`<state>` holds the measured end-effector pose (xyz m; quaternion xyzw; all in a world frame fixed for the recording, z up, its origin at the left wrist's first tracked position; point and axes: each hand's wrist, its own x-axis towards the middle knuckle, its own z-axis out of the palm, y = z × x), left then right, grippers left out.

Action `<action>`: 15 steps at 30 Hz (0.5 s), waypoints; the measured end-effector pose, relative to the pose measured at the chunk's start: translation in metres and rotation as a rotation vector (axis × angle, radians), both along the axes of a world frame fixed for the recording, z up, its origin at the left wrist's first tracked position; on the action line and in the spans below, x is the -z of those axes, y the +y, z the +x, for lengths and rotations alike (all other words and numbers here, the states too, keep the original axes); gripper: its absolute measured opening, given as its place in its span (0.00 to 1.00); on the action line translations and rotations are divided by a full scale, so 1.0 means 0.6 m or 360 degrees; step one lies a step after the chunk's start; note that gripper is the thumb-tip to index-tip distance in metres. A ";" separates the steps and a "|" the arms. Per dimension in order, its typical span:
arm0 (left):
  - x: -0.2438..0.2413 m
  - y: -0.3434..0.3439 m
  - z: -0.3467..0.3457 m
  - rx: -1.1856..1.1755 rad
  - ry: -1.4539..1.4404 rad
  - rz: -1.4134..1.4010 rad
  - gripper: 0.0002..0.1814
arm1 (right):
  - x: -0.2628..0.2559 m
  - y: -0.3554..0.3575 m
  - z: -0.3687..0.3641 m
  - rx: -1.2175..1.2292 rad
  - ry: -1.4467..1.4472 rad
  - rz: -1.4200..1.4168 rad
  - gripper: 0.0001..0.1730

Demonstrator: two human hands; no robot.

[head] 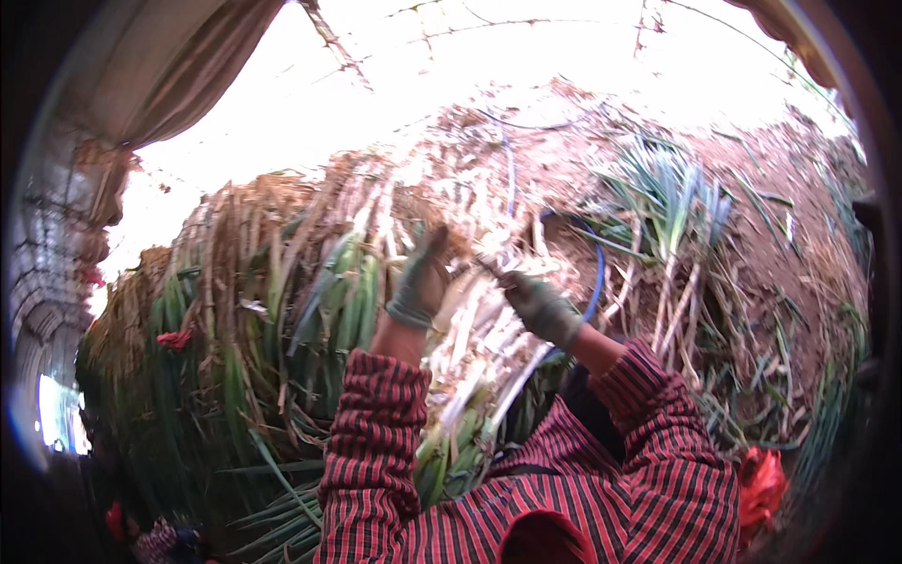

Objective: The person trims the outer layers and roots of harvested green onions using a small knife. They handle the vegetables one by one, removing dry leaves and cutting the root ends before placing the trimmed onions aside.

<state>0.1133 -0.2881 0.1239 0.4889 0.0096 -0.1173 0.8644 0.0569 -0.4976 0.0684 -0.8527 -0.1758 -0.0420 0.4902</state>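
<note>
A bundle of long green onions (451, 359) lies before me, white stems towards the far side and green leaves towards my body. My left hand (421, 278), in a greyish-green glove, is at the left side of the root ends, fingers pointing away from me. My right hand (541, 307), gloved alike, is over the right side of the stems with its fingers curled. Something thin and dark is at its fingertips; blur hides whether it is a held object. Whether the left fingers grip any stems is also unclear.
More green onions (352, 296) are heaped on the left. A loose bunch (669, 204) stands at the right on bare soil (761, 240). A blue hose or cord (599, 271) curves beside my right hand. A red plastic bag (761, 486) is at lower right; another person (165, 543) is at lower left.
</note>
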 end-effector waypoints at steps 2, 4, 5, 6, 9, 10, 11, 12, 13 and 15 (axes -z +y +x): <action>0.026 -0.016 0.002 0.0011 0.0153 -0.0524 0.15 | -0.007 -0.004 -0.034 -0.0263 0.0175 -0.0315 0.15; 0.043 -0.023 -0.024 -0.0206 0.0295 -0.0375 0.09 | 0.019 -0.025 -0.038 -0.0584 0.0401 -0.0546 0.15; 0.045 -0.023 -0.031 -0.0255 0.0292 -0.0339 0.07 | 0.037 -0.054 -0.032 -0.0710 0.0482 -0.0471 0.11; 0.039 -0.013 -0.033 -0.0247 0.0214 -0.0411 0.07 | 0.046 -0.078 -0.020 -0.0818 0.0655 -0.0925 0.13; -0.016 -0.023 -0.047 -0.0284 0.0039 -0.0581 0.07 | 0.063 -0.188 0.032 -0.0460 0.0866 -0.1296 0.14; -0.025 -0.037 -0.051 -0.0300 0.0037 -0.0605 0.07 | 0.028 -0.225 0.045 -0.0216 0.0794 -0.1479 0.11; -0.035 -0.054 -0.051 -0.0311 0.0021 -0.0628 0.07 | 0.013 -0.268 0.063 -0.0084 0.0373 -0.1691 0.09; -0.031 -0.057 -0.047 -0.0189 0.0012 -0.0765 0.09 | -0.013 -0.313 0.070 0.0332 0.0505 -0.0949 0.08; -0.022 -0.056 -0.042 -0.0078 0.0018 -0.0890 0.12 | -0.071 -0.339 0.060 0.0385 -0.0024 -0.1192 0.06; -0.036 -0.088 -0.040 0.0070 -0.0064 -0.1008 0.14 | -0.194 -0.383 0.022 0.0688 -0.0789 -0.1593 0.01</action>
